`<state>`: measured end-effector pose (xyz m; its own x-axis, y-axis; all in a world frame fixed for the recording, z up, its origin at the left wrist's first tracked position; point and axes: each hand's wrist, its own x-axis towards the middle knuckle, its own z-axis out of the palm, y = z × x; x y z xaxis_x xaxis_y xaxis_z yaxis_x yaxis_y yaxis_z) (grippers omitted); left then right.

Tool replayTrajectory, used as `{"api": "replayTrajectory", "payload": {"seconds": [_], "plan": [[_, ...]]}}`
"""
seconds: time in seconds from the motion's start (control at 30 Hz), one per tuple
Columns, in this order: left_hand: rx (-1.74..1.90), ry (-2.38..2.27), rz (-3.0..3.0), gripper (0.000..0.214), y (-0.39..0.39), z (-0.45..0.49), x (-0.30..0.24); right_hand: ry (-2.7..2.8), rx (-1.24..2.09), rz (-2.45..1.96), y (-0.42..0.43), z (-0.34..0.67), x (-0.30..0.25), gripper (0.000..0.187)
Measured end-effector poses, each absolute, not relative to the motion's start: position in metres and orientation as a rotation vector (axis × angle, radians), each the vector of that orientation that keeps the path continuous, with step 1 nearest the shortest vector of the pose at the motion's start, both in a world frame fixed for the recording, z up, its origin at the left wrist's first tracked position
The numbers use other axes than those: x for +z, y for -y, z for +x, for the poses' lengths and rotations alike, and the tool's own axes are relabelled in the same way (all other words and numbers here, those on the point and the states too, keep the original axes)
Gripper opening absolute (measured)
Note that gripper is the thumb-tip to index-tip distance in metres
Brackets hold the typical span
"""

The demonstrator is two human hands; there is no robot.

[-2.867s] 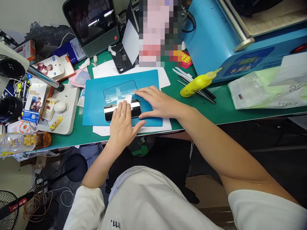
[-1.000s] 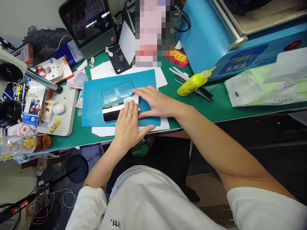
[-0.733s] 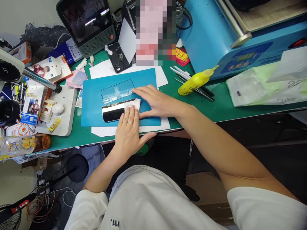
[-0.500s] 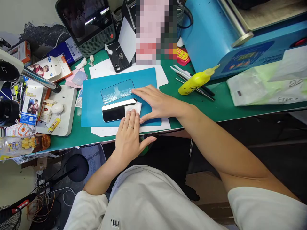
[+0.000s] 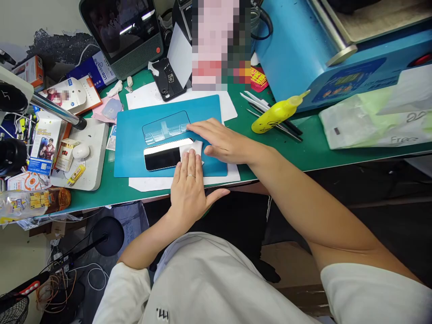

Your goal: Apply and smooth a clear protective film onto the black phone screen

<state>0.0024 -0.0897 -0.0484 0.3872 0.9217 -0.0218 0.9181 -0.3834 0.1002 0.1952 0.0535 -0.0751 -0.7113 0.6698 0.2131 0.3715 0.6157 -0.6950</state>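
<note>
Head view. The phone (image 5: 162, 159) lies flat, dark face up, on the near half of the blue mat (image 5: 130, 164); the green bench (image 5: 293, 155) supports the mat. A clear panel with a dark outline (image 5: 151, 128) lies just beyond the phone on its far side. The left hand (image 5: 188, 193) rests on a white wipe (image 5: 193, 146) at the phone's right end. Its fingers are extended together, pressing without grasping; the thumb is spread to the right. The right hand (image 5: 222, 141) is positioned at right, fingers extended and released, thumb bent in. Its leading fingertip is at the right end of the panel; contact cannot be confirmed.

Step in hand, as judged: wiping the phone's face. The next move calls for light, even pressure with the wipe flat, leftward across the exposed dark surface, without disturbing the panel, then a check for residue.
</note>
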Motion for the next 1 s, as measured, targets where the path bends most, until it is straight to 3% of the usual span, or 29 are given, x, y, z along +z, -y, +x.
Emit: {"api": "replayTrajectory", "payload": {"seconds": [1.0], "plan": [[0.09,-1.678,2.477,0.091,0.045,-0.055,-0.035,2.423,0.851,-0.892,-0.052,0.191,-0.067,0.124]]}}
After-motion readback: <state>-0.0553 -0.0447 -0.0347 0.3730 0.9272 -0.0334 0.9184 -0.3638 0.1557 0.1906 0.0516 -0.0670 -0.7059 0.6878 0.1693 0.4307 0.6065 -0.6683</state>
